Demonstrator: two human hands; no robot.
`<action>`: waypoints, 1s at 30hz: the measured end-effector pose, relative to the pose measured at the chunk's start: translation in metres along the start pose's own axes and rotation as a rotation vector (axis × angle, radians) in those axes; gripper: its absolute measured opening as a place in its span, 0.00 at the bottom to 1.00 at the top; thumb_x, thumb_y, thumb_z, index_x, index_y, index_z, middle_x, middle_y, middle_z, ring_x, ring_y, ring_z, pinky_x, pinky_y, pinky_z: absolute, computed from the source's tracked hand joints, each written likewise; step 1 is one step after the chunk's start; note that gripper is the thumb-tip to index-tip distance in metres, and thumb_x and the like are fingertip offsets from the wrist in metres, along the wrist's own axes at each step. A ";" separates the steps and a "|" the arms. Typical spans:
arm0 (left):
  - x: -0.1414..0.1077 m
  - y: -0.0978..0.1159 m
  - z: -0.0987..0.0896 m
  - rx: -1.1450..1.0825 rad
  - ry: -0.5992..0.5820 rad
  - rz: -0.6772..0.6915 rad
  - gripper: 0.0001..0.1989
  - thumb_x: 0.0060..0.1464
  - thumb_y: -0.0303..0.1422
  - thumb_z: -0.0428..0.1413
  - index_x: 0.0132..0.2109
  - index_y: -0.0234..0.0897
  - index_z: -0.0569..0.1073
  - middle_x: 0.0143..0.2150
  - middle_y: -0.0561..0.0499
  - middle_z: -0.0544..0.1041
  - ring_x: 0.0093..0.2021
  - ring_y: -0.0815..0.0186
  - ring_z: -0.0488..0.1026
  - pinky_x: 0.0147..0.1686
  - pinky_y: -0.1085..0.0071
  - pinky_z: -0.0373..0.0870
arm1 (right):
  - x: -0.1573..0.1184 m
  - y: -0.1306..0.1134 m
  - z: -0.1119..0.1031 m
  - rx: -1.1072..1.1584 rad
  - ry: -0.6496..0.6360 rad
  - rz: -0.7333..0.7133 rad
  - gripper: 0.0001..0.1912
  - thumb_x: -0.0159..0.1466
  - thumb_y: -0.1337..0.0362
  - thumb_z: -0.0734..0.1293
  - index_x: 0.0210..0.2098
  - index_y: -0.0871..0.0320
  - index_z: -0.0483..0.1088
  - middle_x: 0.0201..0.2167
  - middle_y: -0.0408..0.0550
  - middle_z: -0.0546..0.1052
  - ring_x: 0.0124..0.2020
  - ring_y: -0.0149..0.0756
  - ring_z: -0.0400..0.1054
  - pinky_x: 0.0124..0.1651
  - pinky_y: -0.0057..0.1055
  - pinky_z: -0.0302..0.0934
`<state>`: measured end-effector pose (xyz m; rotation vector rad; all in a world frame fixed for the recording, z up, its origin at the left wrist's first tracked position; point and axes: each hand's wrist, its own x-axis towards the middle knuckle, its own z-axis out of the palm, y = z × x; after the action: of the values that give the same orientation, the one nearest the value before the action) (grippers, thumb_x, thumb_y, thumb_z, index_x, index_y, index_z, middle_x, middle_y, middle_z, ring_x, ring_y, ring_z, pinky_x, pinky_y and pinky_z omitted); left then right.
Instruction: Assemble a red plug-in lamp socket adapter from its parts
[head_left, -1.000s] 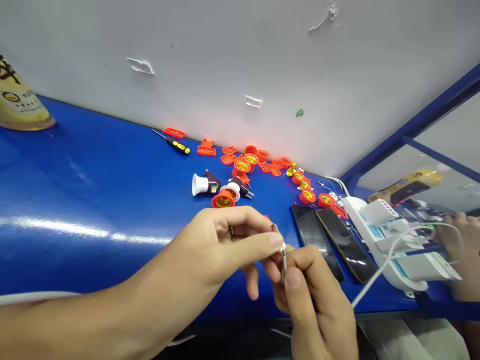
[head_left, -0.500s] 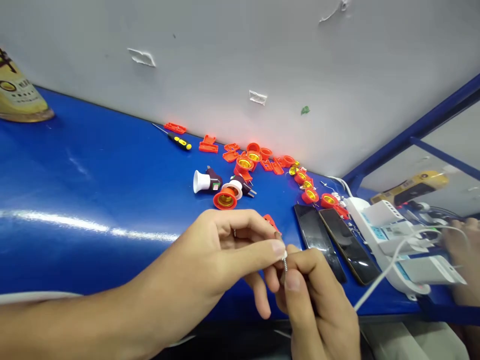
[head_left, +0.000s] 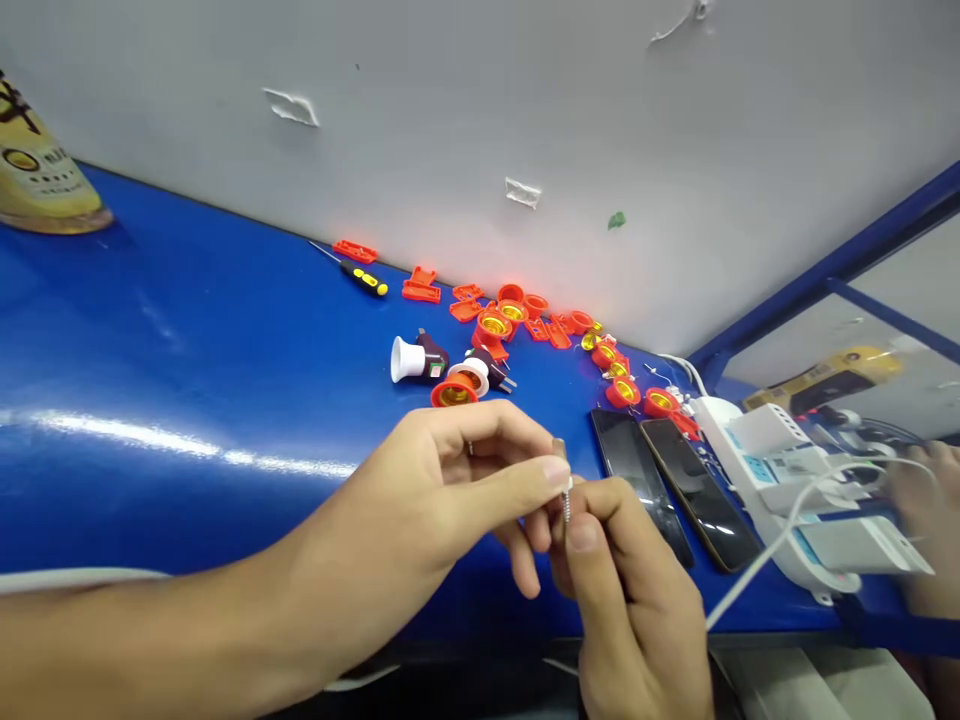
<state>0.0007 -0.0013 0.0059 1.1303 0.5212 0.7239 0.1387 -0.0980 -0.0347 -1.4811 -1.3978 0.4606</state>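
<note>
My left hand (head_left: 472, 480) is closed in a pinch on a small white piece (head_left: 568, 484), mostly covered by thumb and fingers. A thin coil spring (head_left: 567, 506) runs down from that piece. My right hand (head_left: 634, 590) pinches the spring's lower end between thumb and forefinger; how far it reaches inside is hidden. A flat brownish metal strip (head_left: 559, 450) sticks up above my left thumb. Just beyond the hands lie an orange lamp socket (head_left: 454, 391), a white socket with a dark plug (head_left: 487, 370) and another white-and-dark plug-in lamp socket (head_left: 418, 358).
Orange shells and sockets (head_left: 493, 326) line the wall, with a screwdriver (head_left: 364, 278) at their left. Two phones (head_left: 697, 490) lie right of the hands, beside a white power strip (head_left: 780, 520) with a trailing cable. Another person's hand (head_left: 930, 510) is at far right. A yellow bottle (head_left: 49, 180) stands left.
Both hands have risen slightly together, still pinching the white piece and spring. More of the metal strip shows above the left thumb. The view has shifted a little.
</note>
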 end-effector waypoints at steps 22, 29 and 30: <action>-0.011 -0.022 -0.010 1.261 0.082 0.768 0.11 0.70 0.23 0.47 0.42 0.36 0.73 0.36 0.50 0.78 0.36 0.60 0.74 0.40 0.61 0.69 | 0.051 -0.008 -0.036 -0.291 -0.175 -0.416 0.02 0.73 0.67 0.67 0.44 0.54 0.72 0.31 0.37 0.77 0.25 0.24 0.69 0.28 0.20 0.63; -0.012 -0.024 -0.012 1.427 -0.005 0.765 0.14 0.63 0.16 0.48 0.41 0.33 0.77 0.37 0.45 0.77 0.37 0.55 0.72 0.35 0.58 0.68 | 0.044 0.000 -0.043 -0.579 -0.285 -0.597 0.06 0.76 0.67 0.63 0.41 0.55 0.70 0.29 0.38 0.75 0.24 0.29 0.68 0.26 0.32 0.53; -0.011 -0.024 -0.012 1.434 -0.017 0.767 0.15 0.63 0.16 0.48 0.40 0.33 0.77 0.36 0.46 0.77 0.36 0.56 0.72 0.35 0.58 0.68 | 0.042 0.001 -0.043 -0.588 -0.279 -0.608 0.06 0.76 0.68 0.63 0.41 0.55 0.70 0.28 0.39 0.74 0.25 0.29 0.67 0.27 0.33 0.52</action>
<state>-0.0091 -0.0080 -0.0206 2.7678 0.5807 0.9872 0.1848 -0.0765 -0.0024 -1.3567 -2.2369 -0.1561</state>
